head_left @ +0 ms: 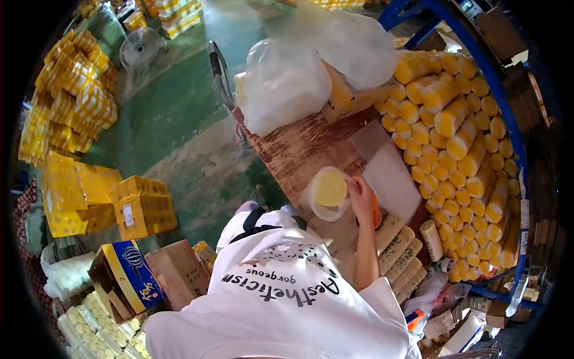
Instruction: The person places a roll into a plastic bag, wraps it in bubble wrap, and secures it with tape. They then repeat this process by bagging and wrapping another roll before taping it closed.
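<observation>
My right hand (360, 194) is at the right side of a clear plastic bag (313, 197), its fingers closed at the bag's edge. Inside the bag sits a pale yellow, round, flat-faced item (330, 189). Bag and hand are over the worn reddish-brown wooden work surface (302, 158). Just right of the hand, partly hidden by it, is a bright orange object (375, 210). Flat translucent plastic sheets (391, 185) lie close by on the right. My left hand is out of sight, behind my white shirt.
Wrapped yellow rolls (448, 161) are piled high at the right inside a blue metal frame (514, 149). Pale lettered packs (397, 254) lie beside my forearm. White plastic sacks (287, 84) stand at the far end. Taped yellow cartons (143, 209) sit on the green floor.
</observation>
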### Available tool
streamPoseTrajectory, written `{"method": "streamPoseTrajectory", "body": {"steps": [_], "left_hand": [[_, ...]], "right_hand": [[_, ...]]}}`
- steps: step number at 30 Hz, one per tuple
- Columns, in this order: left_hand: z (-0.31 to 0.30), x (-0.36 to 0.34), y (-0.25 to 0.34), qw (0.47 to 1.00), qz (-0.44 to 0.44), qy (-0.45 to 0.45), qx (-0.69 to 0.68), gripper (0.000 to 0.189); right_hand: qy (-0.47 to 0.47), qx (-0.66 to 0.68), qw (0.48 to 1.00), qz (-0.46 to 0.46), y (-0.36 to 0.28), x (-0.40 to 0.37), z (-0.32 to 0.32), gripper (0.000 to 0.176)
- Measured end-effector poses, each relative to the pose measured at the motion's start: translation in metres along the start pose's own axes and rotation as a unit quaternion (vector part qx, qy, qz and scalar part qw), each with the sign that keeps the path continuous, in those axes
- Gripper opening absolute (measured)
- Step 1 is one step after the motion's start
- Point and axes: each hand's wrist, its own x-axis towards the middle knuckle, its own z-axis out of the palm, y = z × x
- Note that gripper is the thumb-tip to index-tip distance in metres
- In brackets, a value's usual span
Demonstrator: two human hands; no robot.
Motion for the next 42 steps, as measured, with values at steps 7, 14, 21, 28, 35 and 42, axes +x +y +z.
{"method": "streamPoseTrajectory", "body": {"steps": [7,14,21,28,35,42], "left_hand": [[-0.051,0.023,0.109,0.930,0.168,-0.125,0.303,0.032],[-0.035,-0.047,0.431,0.686,0.688,0.170,0.164,0.035],[0.107,-0.092,0.499,0.588,0.678,0.049,0.438,0.042],[0.076,-0.101,0.476,0.457,0.758,0.005,0.465,0.018],[0.043,-0.110,0.478,0.373,0.635,0.279,0.617,0.011],[0.015,-0.115,0.499,0.506,0.703,0.219,0.449,0.028]], "right_hand": [[-0.042,-0.064,0.996,-0.054,0.004,0.004,-0.012,0.036],[-0.062,-0.389,0.908,-0.143,-0.024,0.000,-0.005,0.047],[0.099,-0.302,0.940,-0.129,-0.053,-0.001,-0.028,0.027],[-0.192,-0.249,0.861,-0.399,-0.078,-0.028,-0.053,0.040],[-0.128,-0.525,0.746,-0.389,-0.061,-0.026,-0.061,0.016],[-0.011,-0.416,0.812,-0.409,-0.081,-0.023,-0.078,0.011]]}}
